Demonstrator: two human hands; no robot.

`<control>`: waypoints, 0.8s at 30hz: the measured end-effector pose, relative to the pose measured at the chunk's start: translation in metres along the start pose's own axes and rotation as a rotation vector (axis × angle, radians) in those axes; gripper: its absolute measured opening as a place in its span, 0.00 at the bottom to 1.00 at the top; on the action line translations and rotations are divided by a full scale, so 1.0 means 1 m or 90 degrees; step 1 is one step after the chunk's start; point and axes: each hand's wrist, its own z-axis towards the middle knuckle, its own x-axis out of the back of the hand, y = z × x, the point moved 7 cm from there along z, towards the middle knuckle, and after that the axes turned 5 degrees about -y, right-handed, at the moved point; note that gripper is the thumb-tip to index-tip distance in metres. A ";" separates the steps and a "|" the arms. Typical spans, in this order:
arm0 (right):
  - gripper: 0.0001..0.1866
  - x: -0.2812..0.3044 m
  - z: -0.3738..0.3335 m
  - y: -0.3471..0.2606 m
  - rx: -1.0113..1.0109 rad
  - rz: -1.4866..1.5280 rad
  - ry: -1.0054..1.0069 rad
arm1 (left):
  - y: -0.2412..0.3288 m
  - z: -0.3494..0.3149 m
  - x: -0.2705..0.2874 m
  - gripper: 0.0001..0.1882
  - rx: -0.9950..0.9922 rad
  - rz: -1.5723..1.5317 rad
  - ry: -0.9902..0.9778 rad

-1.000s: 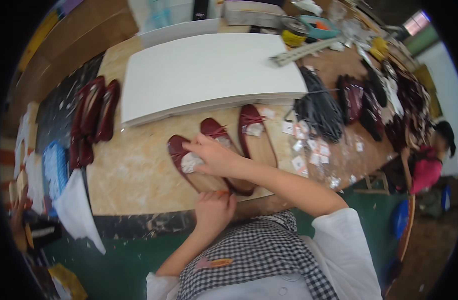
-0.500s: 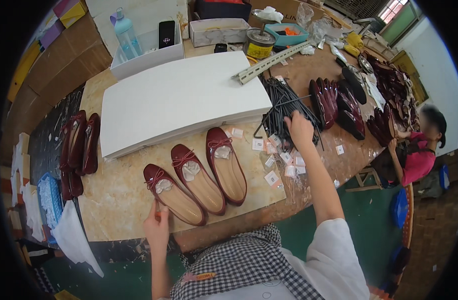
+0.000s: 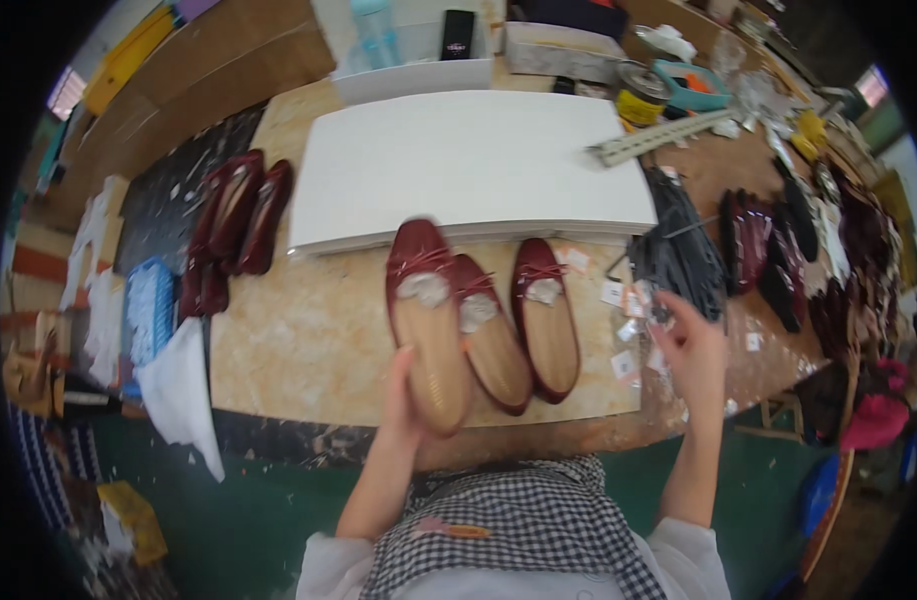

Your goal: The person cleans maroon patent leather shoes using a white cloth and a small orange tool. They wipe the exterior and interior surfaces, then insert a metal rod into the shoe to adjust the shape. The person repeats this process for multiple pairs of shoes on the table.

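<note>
A dark red ballet flat (image 3: pixel 431 360) with a bow and paper stuffing is raised off the table, tilted, toe pointing away. My left hand (image 3: pixel 404 405) grips it by the heel end and its left side. It partly covers a second red flat (image 3: pixel 497 370) behind it. To the right of that lies a third flat (image 3: pixel 553 345). My right hand (image 3: pixel 694 345) hovers over small printed tags (image 3: pixel 626 366), with thumb and forefinger apart and the other fingers curled. I see nothing between them. Just beyond lies a heap of thin black sticks (image 3: pixel 684 245).
A stack of white board (image 3: pixel 469 165) fills the table's middle. More red flats stand at the left (image 3: pixel 241 215) and right (image 3: pixel 749 240). A slotted metal bar (image 3: pixel 659 137) crosses the stack's corner. Beside the left edge are a blue basket (image 3: pixel 151 310) and white cloth (image 3: pixel 184 385).
My left hand has lifted the leftmost flat and carried it right, over its neighbour. My right hand has drawn back from the black sticks toward the tags. The view has turned left.
</note>
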 end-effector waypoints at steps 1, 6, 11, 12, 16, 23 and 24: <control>0.18 -0.029 -0.011 -0.017 0.010 0.173 -0.093 | 0.008 0.001 -0.014 0.35 -0.011 0.088 0.051; 0.16 -0.087 -0.032 -0.118 0.198 0.313 -0.257 | 0.022 0.020 -0.011 0.30 -0.177 0.219 0.037; 0.16 -0.100 -0.021 -0.134 0.171 0.387 -0.311 | 0.032 0.007 -0.025 0.27 -0.252 0.270 0.030; 0.17 -0.101 -0.022 -0.139 0.167 0.414 -0.322 | 0.032 0.006 -0.020 0.27 -0.252 0.296 0.031; 0.15 -0.099 -0.026 -0.155 0.299 0.302 -0.112 | 0.016 0.005 -0.015 0.26 -0.236 0.255 0.048; 0.18 -0.149 -0.037 -0.147 0.324 -0.004 -0.125 | -0.021 0.006 0.013 0.33 -0.193 0.277 0.129; 0.17 -0.149 -0.035 -0.141 0.327 0.072 -0.198 | -0.029 0.005 0.017 0.33 -0.160 0.229 0.155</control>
